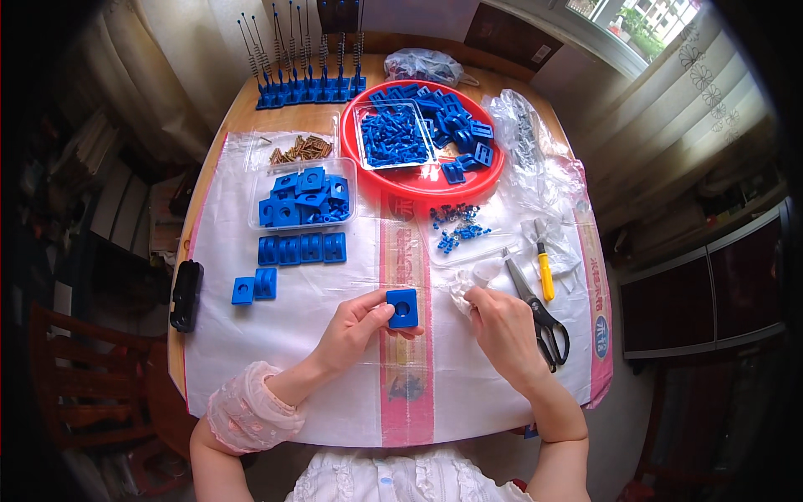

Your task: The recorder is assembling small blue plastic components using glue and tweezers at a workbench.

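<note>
1. Nearest the camera, at the bottom of the frame, two bare forearms rise over a white plastic sheet with a red centre stripe (251, 351) that covers the wooden table (242, 113).
2. The left hand (355, 330), just left of centre, has its fingers closed on a square blue plastic block with a round hole (402, 307), thumb on the lower edge, and holds it up above the sheet.
3. The right hand (502, 326), right of centre, pinches a crumpled piece of clear plastic wrap (462, 289) between thumb and fingertips; whether anything small sits inside it I cannot tell.
4. Black-handled scissors (539, 314) lie just right of that hand, with a yellow-handled tool (545, 272) beside them.
5. A scatter of small blue plastic pegs (458, 227) lies above the hands.
6. At upper centre, a round red plastic basin (493, 176) holds blue parts and a clear tray of blue pegs (393, 134).
7. At centre left, a clear plastic tray of blue blocks (303, 199) sits above a row of blue blocks (301, 248), with two more blue blocks (255, 287) lower left.
8. Brown screws (299, 149) lie in a clear tray above.
9. Blue bases with upright metal springs (305, 75) line the top edge.
10. A black oblong device (186, 294) sits at the left table edge.
</note>
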The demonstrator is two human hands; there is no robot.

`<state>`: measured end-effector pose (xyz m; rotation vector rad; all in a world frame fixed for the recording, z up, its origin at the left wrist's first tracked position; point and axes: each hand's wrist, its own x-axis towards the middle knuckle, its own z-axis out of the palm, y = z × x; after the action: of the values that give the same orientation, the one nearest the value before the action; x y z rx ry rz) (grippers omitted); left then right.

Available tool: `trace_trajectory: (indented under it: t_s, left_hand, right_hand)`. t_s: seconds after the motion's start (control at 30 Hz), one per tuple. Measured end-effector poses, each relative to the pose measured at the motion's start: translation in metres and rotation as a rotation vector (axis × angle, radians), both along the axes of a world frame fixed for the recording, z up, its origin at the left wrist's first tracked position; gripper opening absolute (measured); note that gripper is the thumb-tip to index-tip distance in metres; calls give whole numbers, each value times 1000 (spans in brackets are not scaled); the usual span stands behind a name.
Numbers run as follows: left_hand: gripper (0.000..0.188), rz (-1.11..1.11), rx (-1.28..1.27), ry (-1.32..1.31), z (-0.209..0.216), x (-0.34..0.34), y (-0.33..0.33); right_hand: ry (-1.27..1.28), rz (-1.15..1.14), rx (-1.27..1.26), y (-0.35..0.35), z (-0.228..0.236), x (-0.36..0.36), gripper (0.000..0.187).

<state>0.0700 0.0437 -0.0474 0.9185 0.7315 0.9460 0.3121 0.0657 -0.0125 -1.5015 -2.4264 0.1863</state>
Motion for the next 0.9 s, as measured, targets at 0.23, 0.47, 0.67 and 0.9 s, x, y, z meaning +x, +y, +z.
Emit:
trace_trajectory:
  t_s: [0.23, 0.47, 0.67, 0.9]
  left_hand:
    - [40, -5, 10, -17, -2, 0, 0]
    - [41, -2, 26, 4, -1, 0, 0]
    - [41, 3, 20, -9, -1, -1, 0]
    - [41, 15, 32, 31, -4, -1, 1]
  right_hand:
    - [-18, -40, 97, 1, -3, -5, 11]
    - [74, 43, 85, 5, 1, -1, 12]
    - [441, 2, -293, 7, 14, 4, 19]
    - [695, 27, -614, 14, 3, 3, 28]
